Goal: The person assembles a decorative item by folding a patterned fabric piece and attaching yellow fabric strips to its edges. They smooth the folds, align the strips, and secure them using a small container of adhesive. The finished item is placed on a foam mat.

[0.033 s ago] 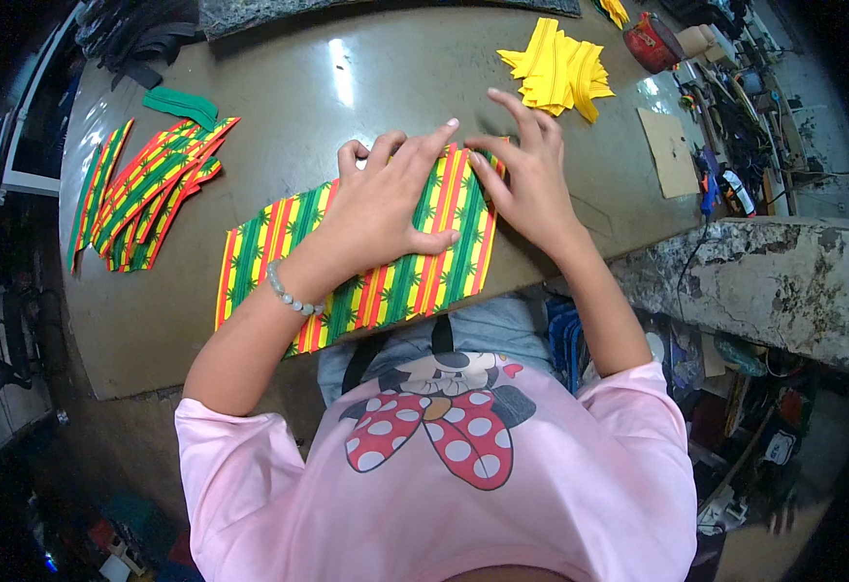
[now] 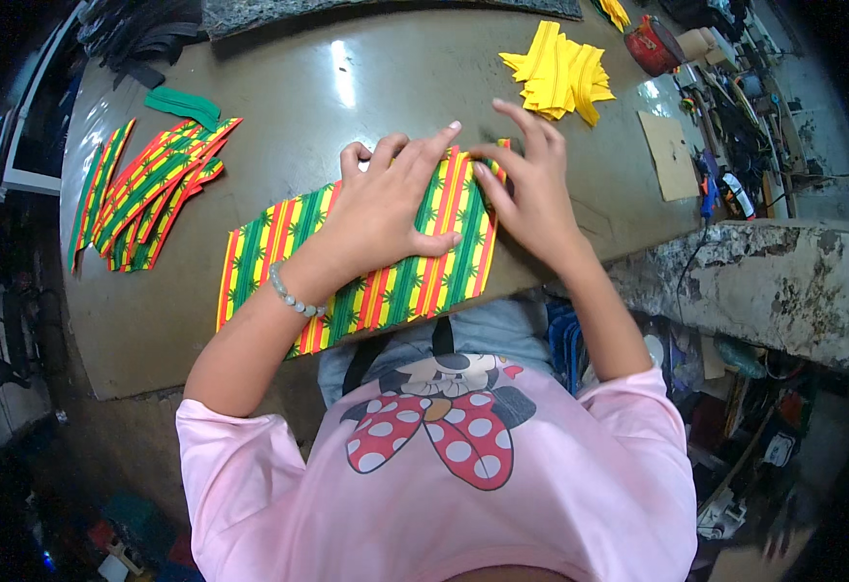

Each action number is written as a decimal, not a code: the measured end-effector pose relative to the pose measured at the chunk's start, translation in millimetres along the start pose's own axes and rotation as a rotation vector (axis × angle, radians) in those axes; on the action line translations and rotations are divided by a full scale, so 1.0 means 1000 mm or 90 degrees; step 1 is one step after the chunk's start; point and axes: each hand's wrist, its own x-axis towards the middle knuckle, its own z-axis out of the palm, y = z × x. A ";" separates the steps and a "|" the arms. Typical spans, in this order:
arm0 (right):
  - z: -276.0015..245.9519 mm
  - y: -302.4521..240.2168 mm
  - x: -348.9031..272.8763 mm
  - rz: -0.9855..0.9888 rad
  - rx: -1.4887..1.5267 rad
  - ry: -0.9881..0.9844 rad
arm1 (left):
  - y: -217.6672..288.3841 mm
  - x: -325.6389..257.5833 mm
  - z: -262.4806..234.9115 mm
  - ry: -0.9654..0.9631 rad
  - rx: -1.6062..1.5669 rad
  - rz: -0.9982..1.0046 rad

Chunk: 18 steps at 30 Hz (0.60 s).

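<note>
A striped sheet (image 2: 386, 281) in green, yellow, red and orange lies across the brown table (image 2: 347, 87) in front of me. My left hand (image 2: 386, 209) lies flat on its upper middle, fingers spread and pressing it down; a bead bracelet is on that wrist. My right hand (image 2: 531, 184) is at the sheet's upper right corner, thumb on the edge and fingers curled over the corner, gripping it. The two hands nearly touch at the fingertips.
A fan of cut striped strips (image 2: 148, 189) lies at the left, with a green strip (image 2: 182, 104) above it. Yellow cut pieces (image 2: 560, 78) sit at the far right, near a red container (image 2: 653, 44), a cardboard piece (image 2: 672, 155) and tools (image 2: 725, 184).
</note>
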 end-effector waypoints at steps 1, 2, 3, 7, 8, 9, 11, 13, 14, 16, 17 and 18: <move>-0.003 -0.006 -0.007 -0.020 -0.005 0.021 | 0.000 0.000 0.000 -0.002 -0.004 -0.002; -0.006 -0.012 -0.017 -0.019 -0.012 0.026 | 0.000 0.000 0.000 -0.008 -0.010 -0.008; -0.008 -0.017 -0.024 -0.035 -0.017 0.045 | 0.000 0.000 0.001 -0.007 -0.006 -0.012; 0.007 -0.013 -0.026 -0.031 -0.010 0.000 | 0.000 -0.001 0.003 -0.018 -0.006 -0.012; 0.013 -0.009 -0.021 -0.021 -0.009 0.007 | -0.001 -0.001 0.003 -0.008 -0.003 -0.011; 0.018 -0.005 -0.014 -0.013 -0.006 0.015 | -0.001 -0.001 0.003 -0.013 0.002 -0.008; 0.026 0.004 0.000 -0.008 0.009 0.018 | -0.001 -0.001 0.003 -0.021 0.018 -0.004; 0.027 0.015 0.016 -0.010 0.028 0.007 | -0.001 -0.001 0.003 -0.020 0.015 -0.001; 0.024 0.019 0.020 -0.013 0.068 -0.012 | -0.002 0.000 0.003 -0.024 0.019 -0.003; 0.016 0.027 0.022 0.013 0.092 -0.011 | -0.002 0.000 0.003 -0.022 0.013 -0.001; 0.011 0.031 0.020 0.042 0.103 -0.014 | -0.002 0.000 0.002 -0.028 0.014 -0.006; 0.008 0.032 0.017 0.009 0.100 -0.019 | -0.003 0.000 0.002 -0.028 0.009 -0.007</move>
